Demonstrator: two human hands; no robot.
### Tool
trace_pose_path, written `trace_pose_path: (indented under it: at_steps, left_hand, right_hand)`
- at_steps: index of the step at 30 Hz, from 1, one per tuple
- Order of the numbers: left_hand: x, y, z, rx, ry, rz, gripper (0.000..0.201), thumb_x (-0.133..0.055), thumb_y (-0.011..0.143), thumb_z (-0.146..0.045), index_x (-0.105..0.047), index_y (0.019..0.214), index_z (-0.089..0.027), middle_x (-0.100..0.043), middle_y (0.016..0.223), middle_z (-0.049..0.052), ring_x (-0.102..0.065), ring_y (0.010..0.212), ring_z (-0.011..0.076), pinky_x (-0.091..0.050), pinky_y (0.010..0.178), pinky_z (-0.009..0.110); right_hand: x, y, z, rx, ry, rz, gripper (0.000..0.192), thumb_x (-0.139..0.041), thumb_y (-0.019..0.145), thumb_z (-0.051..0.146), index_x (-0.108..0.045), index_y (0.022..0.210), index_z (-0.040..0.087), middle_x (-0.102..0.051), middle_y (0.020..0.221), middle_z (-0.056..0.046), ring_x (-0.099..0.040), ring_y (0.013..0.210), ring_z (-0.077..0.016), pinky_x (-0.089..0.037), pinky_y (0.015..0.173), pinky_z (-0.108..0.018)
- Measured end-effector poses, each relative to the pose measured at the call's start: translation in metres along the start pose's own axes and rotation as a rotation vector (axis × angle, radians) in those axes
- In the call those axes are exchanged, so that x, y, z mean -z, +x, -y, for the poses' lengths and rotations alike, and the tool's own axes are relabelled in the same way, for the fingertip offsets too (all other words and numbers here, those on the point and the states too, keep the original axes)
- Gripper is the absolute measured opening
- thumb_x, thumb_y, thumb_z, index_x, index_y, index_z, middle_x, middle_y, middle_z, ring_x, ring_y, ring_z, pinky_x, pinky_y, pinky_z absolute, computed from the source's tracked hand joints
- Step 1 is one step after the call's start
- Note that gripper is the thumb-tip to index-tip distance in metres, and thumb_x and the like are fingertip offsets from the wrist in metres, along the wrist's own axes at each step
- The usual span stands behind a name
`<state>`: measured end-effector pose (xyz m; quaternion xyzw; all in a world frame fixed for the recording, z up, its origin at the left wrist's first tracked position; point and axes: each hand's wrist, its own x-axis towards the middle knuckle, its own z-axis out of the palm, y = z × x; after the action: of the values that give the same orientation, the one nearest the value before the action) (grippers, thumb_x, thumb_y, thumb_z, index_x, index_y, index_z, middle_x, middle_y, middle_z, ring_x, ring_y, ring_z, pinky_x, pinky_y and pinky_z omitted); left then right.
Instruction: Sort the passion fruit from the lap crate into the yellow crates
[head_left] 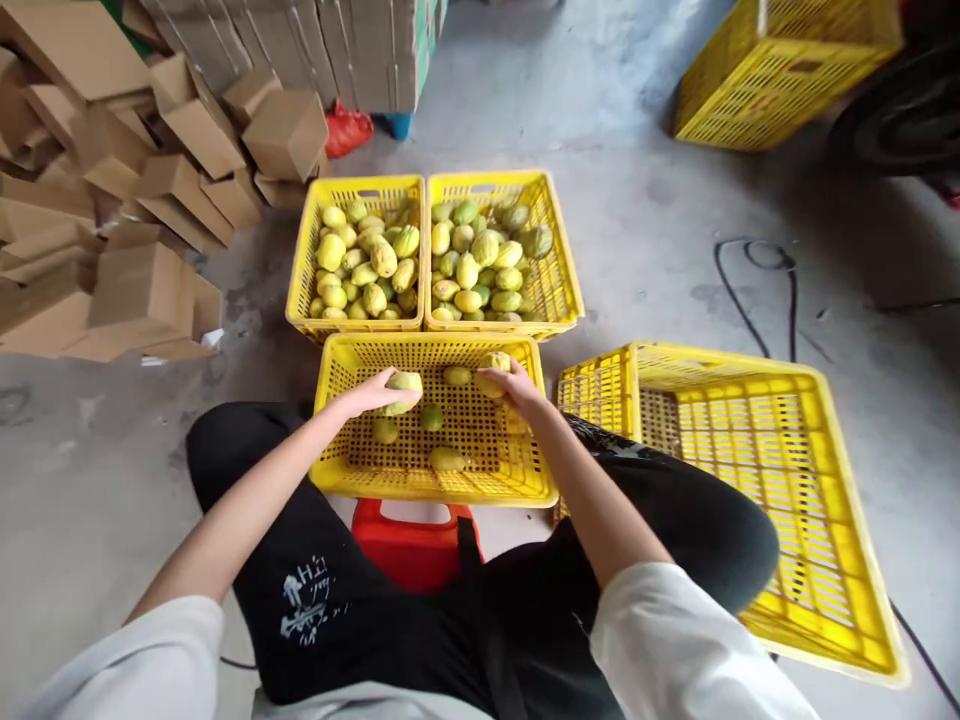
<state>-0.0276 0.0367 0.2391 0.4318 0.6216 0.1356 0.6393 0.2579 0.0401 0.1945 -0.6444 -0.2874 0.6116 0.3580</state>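
My left hand [369, 394] is closed around a pale yellow-green melon [405, 383] above the left part of the near yellow crate [435, 345]. Over that crate's right part, my right hand [517, 388] grips another yellowish melon [495, 361], partly covered by the fingers. Several small oval melons lie apart on the crate's slatted bottom, among them a green melon [431, 417] in the middle and a yellow melon [448, 459] near the front. Just beyond stand two yellow crates holding many melons, the left crate [296, 270] and the right crate [566, 265].
An empty yellow crate [772, 500] lies tipped on its side at my right. Cardboard boxes [142, 280] are heaped at the left. A red stool [409, 550] shows between my legs. A black cable [739, 300] and another yellow crate [750, 90] are farther right.
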Motion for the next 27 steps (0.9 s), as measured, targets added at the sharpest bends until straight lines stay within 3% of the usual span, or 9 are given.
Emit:
trace_pose_path:
  at_steps: [3,5,8,10,14,18,21,27]
  left_hand:
    - [0.007,-0.032,-0.032,-0.129,-0.072,0.042,0.047,-0.091,0.063,-0.035,-0.070,0.101,-0.020,-0.072,0.110,0.010,-0.065,0.112,0.0314,-0.052,0.097,0.036]
    - [0.009,-0.052,-0.040,-0.169,-0.179,0.035,0.039,-0.084,0.073,-0.040,-0.069,0.102,-0.020,-0.073,0.106,0.009,-0.066,0.108,0.0283,-0.055,0.090,0.033]
    - [0.008,-0.072,-0.038,-0.124,-0.352,0.047,0.033,-0.070,0.086,-0.046,-0.066,0.103,-0.018,-0.071,0.092,0.008,-0.069,0.091,0.0253,-0.056,0.071,0.031]
    - [0.007,-0.077,-0.032,-0.152,-0.446,0.031,0.031,-0.072,0.084,-0.043,-0.065,0.102,-0.018,-0.070,0.092,0.008,-0.069,0.086,0.0233,-0.055,0.066,0.029]
    - [0.004,-0.075,-0.021,-0.326,-0.575,-0.046,0.048,-0.089,0.065,-0.032,-0.066,0.105,-0.021,-0.070,0.103,0.006,-0.067,0.088,0.0192,-0.050,0.064,0.023]
    - [0.003,-0.064,-0.017,-0.280,-0.702,-0.335,0.054,-0.096,0.051,-0.032,-0.065,0.093,-0.019,-0.068,0.089,0.002,-0.062,0.072,0.0125,-0.035,0.051,0.017]
    - [0.004,-0.059,-0.022,-0.183,-0.788,-0.423,0.048,-0.094,0.056,-0.039,-0.063,0.085,-0.017,-0.065,0.080,0.002,-0.058,0.063,0.0101,-0.029,0.047,0.017]
    - [0.005,-0.063,-0.032,0.026,-0.990,-0.424,0.028,-0.078,0.078,-0.038,-0.061,0.090,-0.020,-0.066,0.077,0.001,-0.064,0.063,0.0154,-0.051,0.057,0.026]
  right_hand:
    - [0.013,-0.040,0.052,0.056,0.051,0.172,0.048,-0.081,0.059,0.027,-0.060,0.102,0.023,-0.068,0.095,-0.001,-0.065,0.080,-0.0162,-0.053,0.065,-0.024]
    - [0.020,-0.072,0.069,0.102,0.093,0.253,0.047,-0.083,0.061,0.032,-0.061,0.103,0.024,-0.068,0.098,-0.001,-0.066,0.082,-0.0164,-0.054,0.066,-0.024]
    - [0.020,-0.109,0.072,0.097,0.204,0.290,0.045,-0.080,0.068,0.045,-0.061,0.103,0.026,-0.069,0.095,-0.002,-0.068,0.077,-0.0181,-0.057,0.063,-0.027]
    - [0.013,-0.120,0.068,0.068,0.287,0.271,0.043,-0.076,0.070,0.053,-0.060,0.099,0.025,-0.070,0.088,-0.003,-0.068,0.073,-0.0192,-0.057,0.059,-0.028]
    - [-0.008,-0.116,0.065,0.101,0.501,0.196,0.036,-0.071,0.075,0.052,-0.060,0.097,0.027,-0.071,0.085,-0.001,-0.070,0.074,-0.0198,-0.058,0.055,-0.027]
    - [-0.016,-0.107,0.065,0.010,0.688,0.099,0.023,-0.067,0.078,0.041,-0.060,0.095,0.026,-0.069,0.076,0.001,-0.070,0.073,-0.0211,-0.058,0.052,-0.028]
    - [-0.017,-0.104,0.060,-0.093,0.748,0.031,0.019,-0.060,0.083,0.040,-0.062,0.093,0.024,-0.068,0.072,0.000,-0.071,0.076,-0.0222,-0.061,0.057,-0.031]
    - [-0.021,-0.094,0.051,-0.095,0.771,-0.030,0.016,-0.056,0.084,0.038,-0.061,0.088,0.024,-0.068,0.072,0.000,-0.072,0.085,-0.0210,-0.063,0.069,-0.031]
